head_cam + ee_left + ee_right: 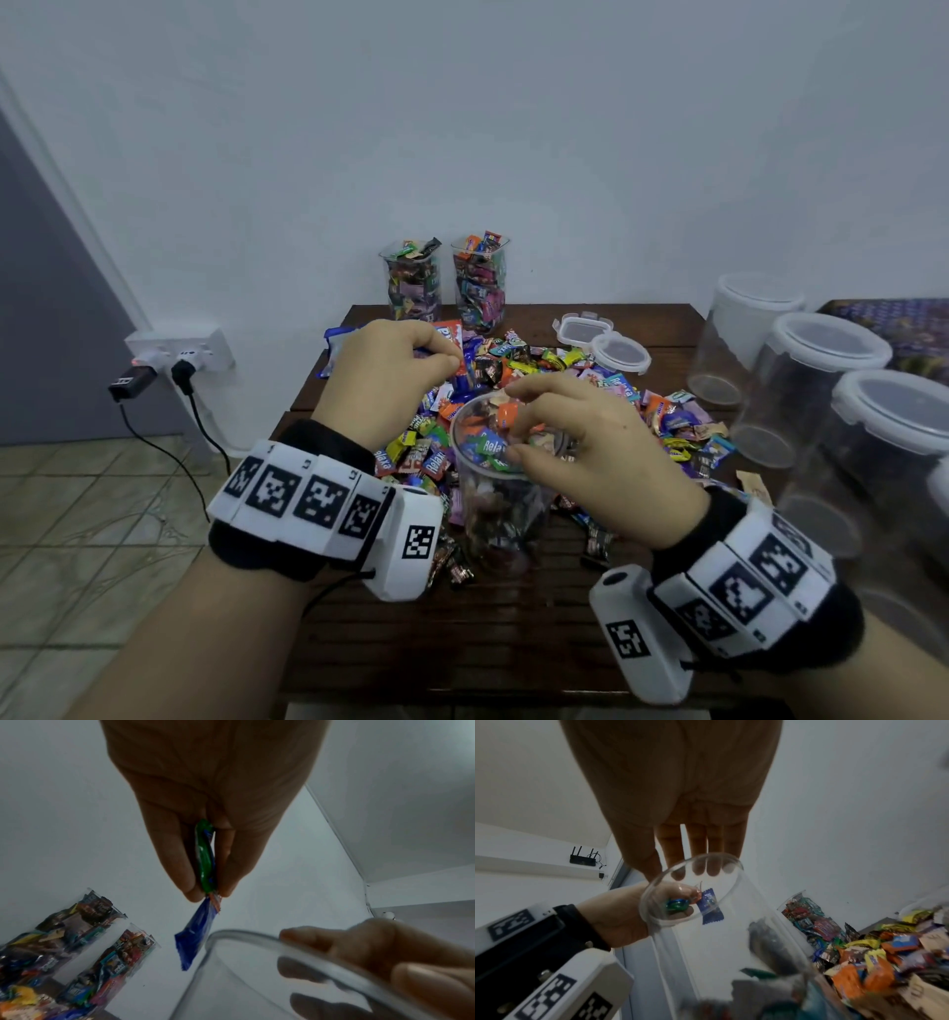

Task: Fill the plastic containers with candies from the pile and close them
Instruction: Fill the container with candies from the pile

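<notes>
Two hands work over a dark wooden table (513, 637). Left hand (382, 380) is raised above the far-left edge of the candy pile (518, 380), fingers curled, pinching a small bunch of wrapped candies (204, 862): a green wrapper between fingertips and thumb, with a blue wrapper (196, 933) hanging below, just beside the container's rim. Right hand (598, 452) grips the rim of a clear plastic container (500, 493) from the right, thumb on the near side and fingers (713, 868) over the far side of the mouth. That container stands upright on the table at the near edge of the pile, lid off, partly filled with candies.

Beyond the pile, against the wall, two tall clear containers (411, 280) (480, 282) stand side by side, filled to the top with candies and uncovered. Two loose lids (585, 329) (619, 354) lie at the far right of the pile, touching each other. Further right, a row of empty containers (744, 339) with lids on runs from far to near. On the left wall, a socket plate (179, 349) carries plugs with black cables (205, 437) trailing down. Left of the table lies a tiled floor (92, 503).
</notes>
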The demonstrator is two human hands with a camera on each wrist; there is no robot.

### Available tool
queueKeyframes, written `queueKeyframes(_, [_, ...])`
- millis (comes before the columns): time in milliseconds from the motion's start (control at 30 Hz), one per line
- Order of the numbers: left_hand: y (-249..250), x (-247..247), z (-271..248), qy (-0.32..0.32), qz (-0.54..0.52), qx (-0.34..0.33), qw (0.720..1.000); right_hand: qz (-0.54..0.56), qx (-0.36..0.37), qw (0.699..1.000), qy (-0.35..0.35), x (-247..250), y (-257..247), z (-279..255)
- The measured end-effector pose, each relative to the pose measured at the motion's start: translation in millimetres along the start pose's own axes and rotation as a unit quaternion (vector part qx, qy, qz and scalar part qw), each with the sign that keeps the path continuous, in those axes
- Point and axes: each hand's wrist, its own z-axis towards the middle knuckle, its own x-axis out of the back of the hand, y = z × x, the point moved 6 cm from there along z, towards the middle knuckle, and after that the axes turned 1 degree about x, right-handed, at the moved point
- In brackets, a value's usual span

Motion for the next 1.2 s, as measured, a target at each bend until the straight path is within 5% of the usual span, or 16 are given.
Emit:
queueKeyframes(133, [9, 3, -2, 0.008, -0.004, -0.017, 1.000, 0.072, -0.060, 0.996, 0.011, -1, 8, -9])
queueKeyframes(300, [21, 3, -6, -0.009, -0.039, -0.035, 0.999, 0.236, -0.211, 0.946, -0.066, -28, 36, -29])
queueKeyframes(700, [28, -33, -20, -0.164, 0.014, -0.067, 0.984, 0.288, -0.231, 0.928, -0.053, -40, 45, -30])
queueKeyframes(967, [26, -38, -16, -0.161, -0.030, -0.061, 0.985, 0.284, -0.222, 0.931, -0.057, -37, 42, -28])
queueKeyframes(1100, [9, -31, 1, -0.090, -0.057, -0.032, 0.994, 0.239, -0.213, 0.932, -0.168, -33, 43, -25])
queueKeyframes(1200, [-12, -32, 18, -0.090, 0.005, 0.014, 0.996, 0.095, -0.191, 0.930, -0.298, -34, 56, -23])
